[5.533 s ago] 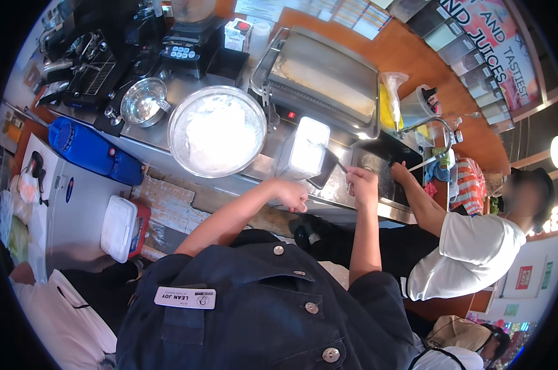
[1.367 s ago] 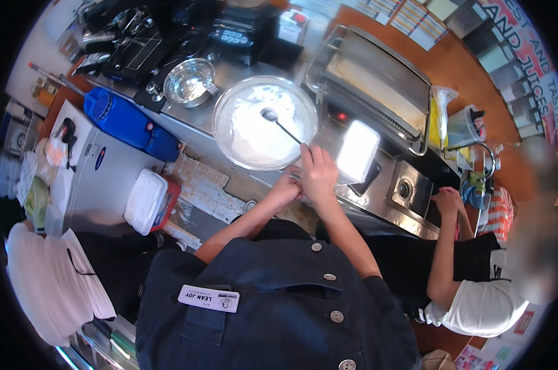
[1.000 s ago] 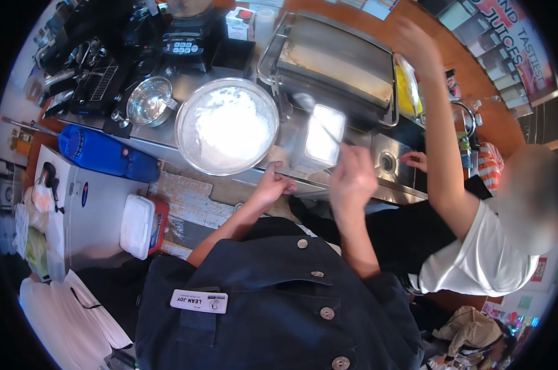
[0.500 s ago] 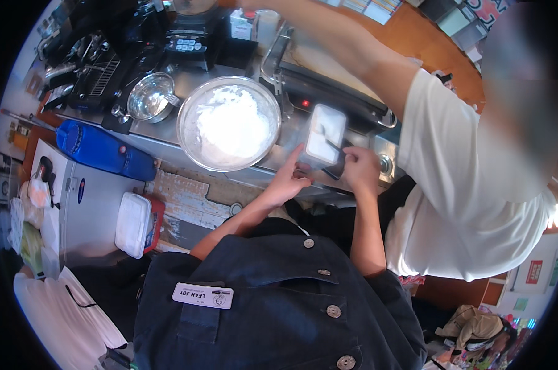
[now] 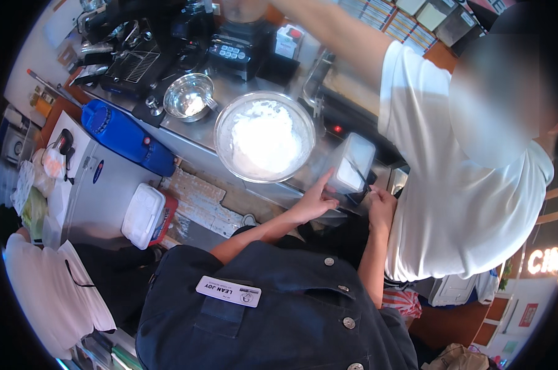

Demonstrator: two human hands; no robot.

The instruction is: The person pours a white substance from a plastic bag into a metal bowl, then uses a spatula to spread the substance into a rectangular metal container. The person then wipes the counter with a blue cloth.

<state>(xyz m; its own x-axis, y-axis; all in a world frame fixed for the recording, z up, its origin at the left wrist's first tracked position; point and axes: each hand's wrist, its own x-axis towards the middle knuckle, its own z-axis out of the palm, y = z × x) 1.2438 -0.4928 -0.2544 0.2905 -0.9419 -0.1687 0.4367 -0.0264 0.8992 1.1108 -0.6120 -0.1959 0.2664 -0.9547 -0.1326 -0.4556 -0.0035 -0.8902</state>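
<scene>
A clear rectangular tub (image 5: 356,161) of white contents stands by the counter's near edge. My left hand (image 5: 316,202) is at its near left side, index finger stretched out against the wall and thumb apart. My right hand (image 5: 382,208) is closed round the end of a thin dark utensil (image 5: 358,171), whose other end lies over the white contents; its tip is too unclear to name. Left of the tub sits a large clear bowl (image 5: 219,148) heaped with white, powdery-looking stuff (image 5: 265,139).
A co-worker in a white shirt (image 5: 458,166) stands close on my right, one arm (image 5: 340,28) reaching over the counter. Further left are a metal bowl (image 5: 179,106), a keypad appliance (image 5: 232,54) and a blue container (image 5: 124,139). A lidded white tub (image 5: 144,213) stands lower left.
The view has shifted, so the counter things sit further right and lower. The utensil now slants across the tub's right side, with my right hand at its end. My left hand stays against the tub.
</scene>
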